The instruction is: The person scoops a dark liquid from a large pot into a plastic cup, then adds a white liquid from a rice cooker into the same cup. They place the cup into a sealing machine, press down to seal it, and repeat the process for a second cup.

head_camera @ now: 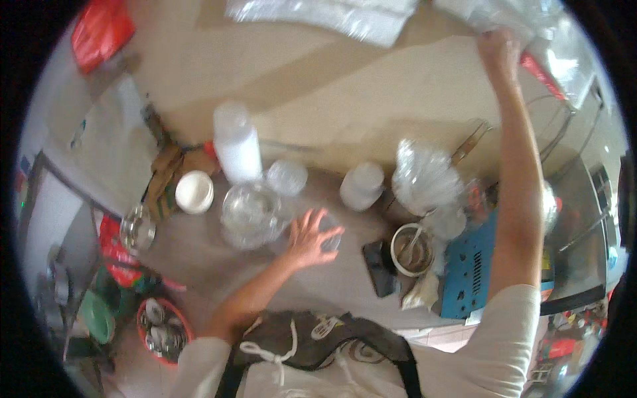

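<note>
My left hand (312, 241) is over the grey tabletop (318, 286) with its fingers spread. Under and beside those fingers is a round clear plastic container or lid (331, 238); whether they press on it is hard to tell. Left of this hand stand clear plastic bowls (251, 211), with a stack of round clear lids or tubs (287, 177) behind them. My right hand (501, 49) is raised high at the upper right, against clear plastic bags (557, 54). Its fingertips are hidden, so its hold on the plastic cannot be made out.
Tall white stacked cups (238, 144), a white tub (194, 192) and another cup stack (362, 185) line the wall side. Rightward are a bagged stack (425, 174), a tub with a spoon (412, 250), a black phone (380, 268) and a blue metal box (469, 271).
</note>
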Demonstrator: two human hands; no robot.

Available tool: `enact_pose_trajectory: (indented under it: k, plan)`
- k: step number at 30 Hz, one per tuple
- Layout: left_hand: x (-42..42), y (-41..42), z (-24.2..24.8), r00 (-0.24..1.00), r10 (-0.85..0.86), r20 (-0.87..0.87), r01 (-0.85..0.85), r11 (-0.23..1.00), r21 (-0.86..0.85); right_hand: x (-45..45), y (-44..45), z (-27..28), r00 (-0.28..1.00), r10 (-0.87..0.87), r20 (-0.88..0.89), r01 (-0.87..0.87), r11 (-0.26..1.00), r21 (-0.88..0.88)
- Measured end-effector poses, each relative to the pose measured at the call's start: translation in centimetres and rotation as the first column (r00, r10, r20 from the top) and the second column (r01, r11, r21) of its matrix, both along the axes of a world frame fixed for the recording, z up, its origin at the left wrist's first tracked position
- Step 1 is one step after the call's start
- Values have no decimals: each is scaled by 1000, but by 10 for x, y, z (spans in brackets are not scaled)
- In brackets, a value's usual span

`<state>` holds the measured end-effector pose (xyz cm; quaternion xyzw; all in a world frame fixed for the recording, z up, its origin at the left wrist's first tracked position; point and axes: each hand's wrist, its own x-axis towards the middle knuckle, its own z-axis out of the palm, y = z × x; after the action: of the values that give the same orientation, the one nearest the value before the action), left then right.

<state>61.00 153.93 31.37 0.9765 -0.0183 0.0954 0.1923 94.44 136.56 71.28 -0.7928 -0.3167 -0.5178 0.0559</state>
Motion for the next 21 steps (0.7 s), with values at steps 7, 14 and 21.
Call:
enact_pose_trajectory:
  k: [7,14,21]
  plan:
    - [3,1,-2,1000,11,4,-11,1000,-17,-186,1,-130,391,697,-601,-407,716,567]
    - [8,1,-23,999,34,-30,-32,996,81,-312,-20,-246,-541,822,180,563,195,804]
    - [-22,-30,-1,960,-154,234,278,434,-857,-335,-61,-288,-393,827,-402,486,558,672]
